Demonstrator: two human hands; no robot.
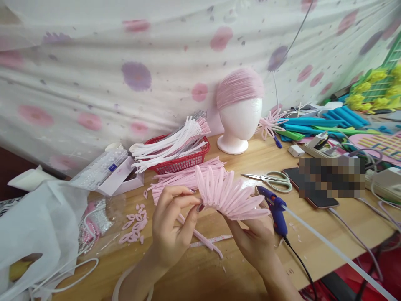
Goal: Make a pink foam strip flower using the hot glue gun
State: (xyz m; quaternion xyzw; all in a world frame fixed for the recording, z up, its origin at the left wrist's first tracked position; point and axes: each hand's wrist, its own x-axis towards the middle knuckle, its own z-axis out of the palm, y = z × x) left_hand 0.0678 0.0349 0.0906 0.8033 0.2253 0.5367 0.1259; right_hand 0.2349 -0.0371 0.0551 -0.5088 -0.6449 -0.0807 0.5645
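Note:
My left hand (171, 228) and my right hand (252, 240) hold up a fan of looped pink pipe cleaners (230, 194) above the wooden table (313, 234). The left fingers pinch the fan's left end. The right hand grips it from below, fingers closed around its base. A bundle of loose pink pipe cleaners (184, 177) lies on the table just behind the fan. A blue glue gun (275, 209) with a white glue stick rests right beside my right hand.
A red basket (188, 161) holds white and pink pipe cleaners. Behind it stands a foam head (239, 113) with a pink cap. Scissors (271, 179), a phone (313, 190), small pink loops (133, 223), a bead box (105, 171), a white bag (34, 221) and cables lie around.

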